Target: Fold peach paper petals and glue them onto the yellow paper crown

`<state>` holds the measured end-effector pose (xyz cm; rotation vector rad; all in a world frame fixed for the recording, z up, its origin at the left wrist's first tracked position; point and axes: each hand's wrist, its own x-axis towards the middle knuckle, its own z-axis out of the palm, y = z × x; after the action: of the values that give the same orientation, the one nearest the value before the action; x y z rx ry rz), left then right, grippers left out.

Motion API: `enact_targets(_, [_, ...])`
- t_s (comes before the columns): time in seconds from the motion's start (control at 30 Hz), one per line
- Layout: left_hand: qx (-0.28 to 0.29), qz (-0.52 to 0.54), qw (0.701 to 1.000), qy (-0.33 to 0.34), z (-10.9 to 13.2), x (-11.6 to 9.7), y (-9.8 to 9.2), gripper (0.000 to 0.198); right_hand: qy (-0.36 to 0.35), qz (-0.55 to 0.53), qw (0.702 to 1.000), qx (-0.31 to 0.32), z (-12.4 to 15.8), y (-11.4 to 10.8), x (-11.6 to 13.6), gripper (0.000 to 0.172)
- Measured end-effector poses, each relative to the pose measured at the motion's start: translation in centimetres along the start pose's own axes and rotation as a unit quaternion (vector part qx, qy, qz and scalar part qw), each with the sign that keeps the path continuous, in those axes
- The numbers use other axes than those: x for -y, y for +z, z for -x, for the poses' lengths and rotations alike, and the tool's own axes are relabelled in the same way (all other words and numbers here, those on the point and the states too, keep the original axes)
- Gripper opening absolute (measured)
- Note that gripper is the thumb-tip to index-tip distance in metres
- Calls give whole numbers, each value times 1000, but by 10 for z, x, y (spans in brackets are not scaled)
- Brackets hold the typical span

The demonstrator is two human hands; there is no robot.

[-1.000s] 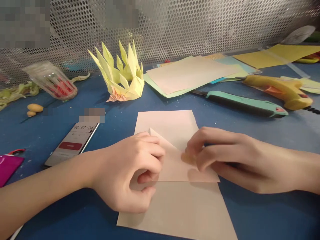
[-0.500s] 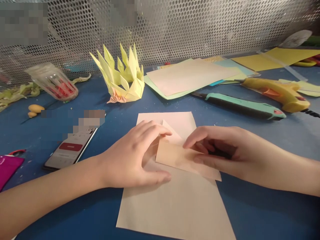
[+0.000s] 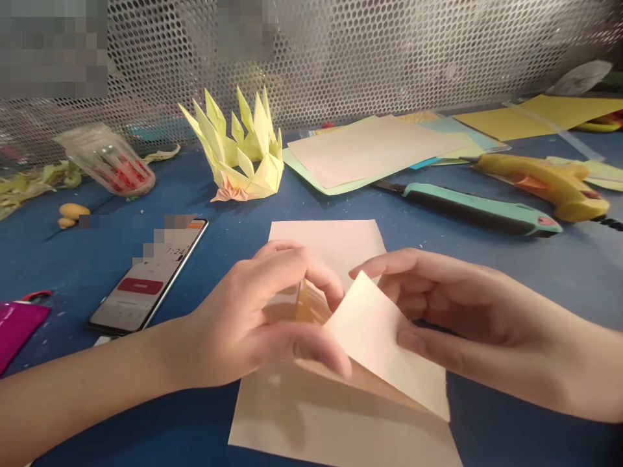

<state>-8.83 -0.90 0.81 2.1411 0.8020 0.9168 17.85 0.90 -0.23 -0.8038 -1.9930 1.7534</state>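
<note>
A small pale folded paper (image 3: 374,331) is raised over a larger pale sheet (image 3: 311,421), one flap standing up with a corner at its top. My right hand (image 3: 452,318) pinches this flap at its right side, thumb in front and fingers behind. At the left end my left hand (image 3: 282,318) curls round the folded paper, thumb below and index finger above. Its grip is loose, and the fingers partly hide the inner layers. Beneath both hands, the larger sheet lies flat on the blue table (image 3: 195,421).
Behind the sheet stand a yellow folded-paper crown (image 3: 265,172) and stacked coloured papers (image 3: 360,149). To the right lie a green-handled tool (image 3: 481,207) and a yellow glue gun (image 3: 549,181). A phone (image 3: 146,279) and a tilted jar (image 3: 109,159) are on the left.
The folded paper has been lifted and turned, and its flap now stands up towards me. My left thumb and fingers have closed in around its left end. My right hand still holds it.
</note>
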Motion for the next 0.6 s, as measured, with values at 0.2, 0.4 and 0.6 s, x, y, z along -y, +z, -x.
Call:
enact_targets(0.2, [-46,67,997,5,4,0,3,44,3,-101,995,24,0,2,0,33])
enact_targets(0.4, [-47,75,996,-32,-1,-12,11,14,16,-148,988,46,-2,2,6,26])
enact_targets(0.6, [11,22,995,-99,1,-22,14,11,0,-115,993,-9,-9,6,14,27])
